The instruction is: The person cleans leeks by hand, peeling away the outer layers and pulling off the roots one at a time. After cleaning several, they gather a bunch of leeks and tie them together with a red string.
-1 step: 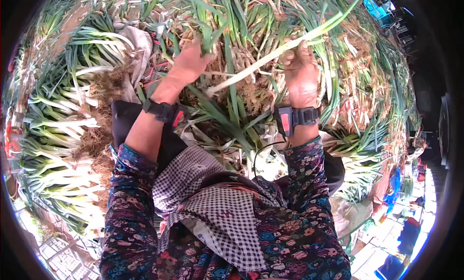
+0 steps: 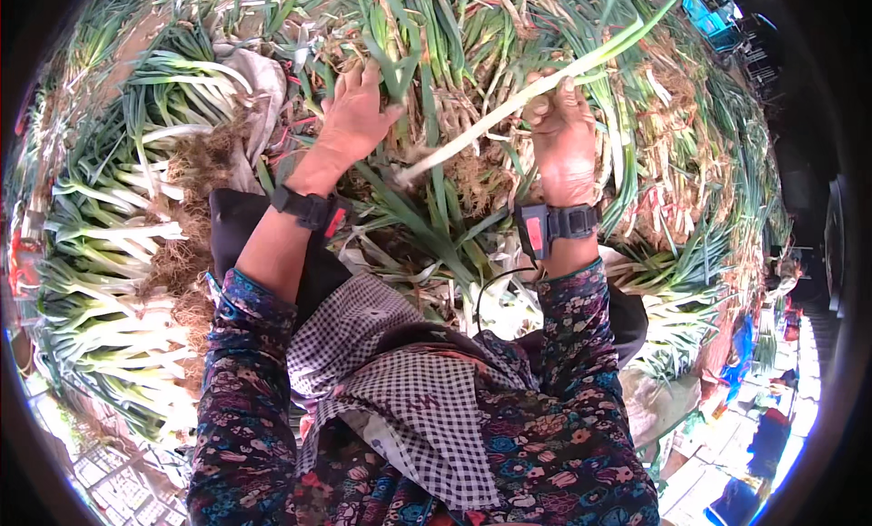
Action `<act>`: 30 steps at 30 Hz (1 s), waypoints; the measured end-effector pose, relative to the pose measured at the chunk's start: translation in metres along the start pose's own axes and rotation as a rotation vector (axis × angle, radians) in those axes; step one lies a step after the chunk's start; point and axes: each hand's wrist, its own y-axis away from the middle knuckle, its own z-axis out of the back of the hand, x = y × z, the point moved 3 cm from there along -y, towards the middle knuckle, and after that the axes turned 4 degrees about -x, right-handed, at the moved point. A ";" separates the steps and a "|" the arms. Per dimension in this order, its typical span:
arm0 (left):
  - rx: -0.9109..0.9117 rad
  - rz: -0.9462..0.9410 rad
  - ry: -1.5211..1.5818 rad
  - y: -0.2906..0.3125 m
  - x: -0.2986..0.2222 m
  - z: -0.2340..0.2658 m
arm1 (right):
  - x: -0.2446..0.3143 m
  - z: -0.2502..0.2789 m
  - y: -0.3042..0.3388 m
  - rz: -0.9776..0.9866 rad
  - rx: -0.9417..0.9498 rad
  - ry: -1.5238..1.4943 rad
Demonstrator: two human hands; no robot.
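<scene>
My right hand (image 2: 561,135) pinches one long green onion (image 2: 509,108) along its pale stem. The stalk slants from its root end at the lower left, near the middle of the pile, up to green leaves at the upper right. My left hand (image 2: 352,117) is open with its fingers apart, palm down, left of the stalk and apart from it. Loose green leaves (image 2: 395,67) are just beside its fingers. Below the stalk, brown roots (image 2: 477,181) and long dark-green leaves (image 2: 409,213) lie between my arms.
Cleaned green onions (image 2: 118,317) lie in a thick row on the left, roots turned inward. Unsorted bunches (image 2: 663,163) with red ties cover the far side and right. A pale sack (image 2: 263,94) lies at the upper left; another bundle (image 2: 677,322) is at the lower right.
My left hand's fingers have spread and moved slightly away from the leaves. The green onion's root end has shifted a little to the right; my right hand keeps its hold.
</scene>
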 end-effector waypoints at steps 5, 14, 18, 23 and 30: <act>0.012 -0.167 0.677 0.004 -0.053 0.004 | -0.013 -0.015 0.020 -0.061 0.078 0.209; 0.175 0.097 0.984 0.004 -0.065 -0.004 | -0.058 -0.025 0.050 -0.221 0.124 0.575; 0.000 0.122 0.975 0.005 -0.063 0.003 | -0.064 -0.034 0.062 -0.019 0.135 0.893; -0.076 0.172 0.953 0.003 -0.053 -0.003 | -0.070 -0.043 0.070 0.510 0.161 1.328; -0.106 0.255 1.109 0.001 -0.046 -0.009 | -0.070 -0.033 0.066 0.376 0.133 1.182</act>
